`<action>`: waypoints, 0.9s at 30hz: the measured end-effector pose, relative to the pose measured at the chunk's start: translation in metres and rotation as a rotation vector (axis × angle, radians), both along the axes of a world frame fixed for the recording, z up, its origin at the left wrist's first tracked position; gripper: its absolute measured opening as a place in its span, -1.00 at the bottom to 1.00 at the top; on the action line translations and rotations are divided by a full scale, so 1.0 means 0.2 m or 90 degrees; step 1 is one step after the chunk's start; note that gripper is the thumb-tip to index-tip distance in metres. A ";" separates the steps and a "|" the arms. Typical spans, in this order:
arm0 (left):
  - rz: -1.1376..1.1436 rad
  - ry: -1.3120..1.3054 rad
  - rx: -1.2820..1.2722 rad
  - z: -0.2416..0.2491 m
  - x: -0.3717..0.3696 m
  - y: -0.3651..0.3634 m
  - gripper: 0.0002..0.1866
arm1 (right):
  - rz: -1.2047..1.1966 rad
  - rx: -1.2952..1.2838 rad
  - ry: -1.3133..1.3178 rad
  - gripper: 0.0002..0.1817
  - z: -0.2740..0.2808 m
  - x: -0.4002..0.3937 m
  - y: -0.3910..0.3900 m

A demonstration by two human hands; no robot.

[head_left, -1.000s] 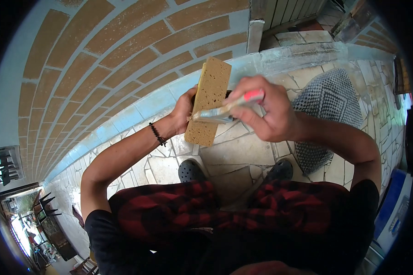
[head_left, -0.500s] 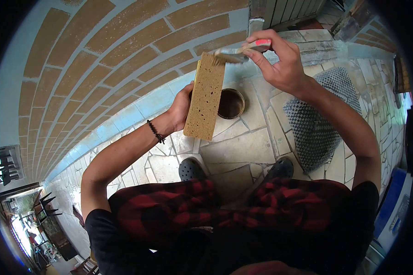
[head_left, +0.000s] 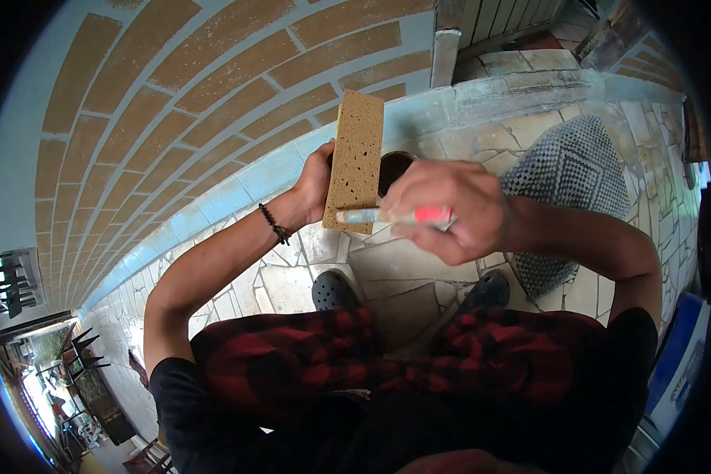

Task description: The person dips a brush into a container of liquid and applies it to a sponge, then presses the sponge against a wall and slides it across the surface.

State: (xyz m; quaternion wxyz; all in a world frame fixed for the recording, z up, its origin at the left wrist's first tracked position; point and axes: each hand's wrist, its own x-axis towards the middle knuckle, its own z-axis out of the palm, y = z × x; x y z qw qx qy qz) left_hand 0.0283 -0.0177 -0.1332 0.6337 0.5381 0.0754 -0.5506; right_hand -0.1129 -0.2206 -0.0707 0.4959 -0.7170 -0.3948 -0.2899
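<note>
A tan, pitted brick-like block (head_left: 357, 154) stands lengthwise in front of me, held at its left edge by my left hand (head_left: 316, 186), whose fingers pass behind it. My right hand (head_left: 454, 209), slightly blurred, is closed around a paintbrush (head_left: 363, 215) with a pinkish-red mark on its handle. The brush tip lies over the lower part of the block's face. Behind the block and my right hand, a round container (head_left: 395, 167) with a dark inside sits on the floor, partly hidden.
A brick-patterned wall (head_left: 292, 107) curves along the left and top. On the stone-tiled floor (head_left: 395, 265) lies a grey woven mat (head_left: 576, 166) at the right. Dark clogs (head_left: 333, 291) are on my feet. A blue and white object (head_left: 679, 359) stands at far right.
My right hand has moved down with the brush, from the block's top end to its lower part. My left hand and the block have barely shifted.
</note>
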 end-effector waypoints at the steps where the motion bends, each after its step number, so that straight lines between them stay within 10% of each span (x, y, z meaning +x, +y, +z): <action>1: -0.007 0.006 -0.005 0.00 0.00 0.00 -0.26 | -0.031 -0.021 0.084 -0.64 0.00 -0.02 -0.02; 11: -0.045 0.005 0.006 0.07 -0.03 -0.04 -0.25 | -0.115 0.157 0.392 -0.69 -0.04 0.05 -0.02; 19: -0.023 0.020 0.001 -0.03 -0.03 0.00 -0.37 | -0.310 -0.005 0.057 -0.74 -0.05 0.30 -0.31; 27: -0.012 0.026 0.028 -0.06 -0.03 0.01 -0.27 | -0.128 -0.039 0.020 -0.66 -0.10 0.10 -0.13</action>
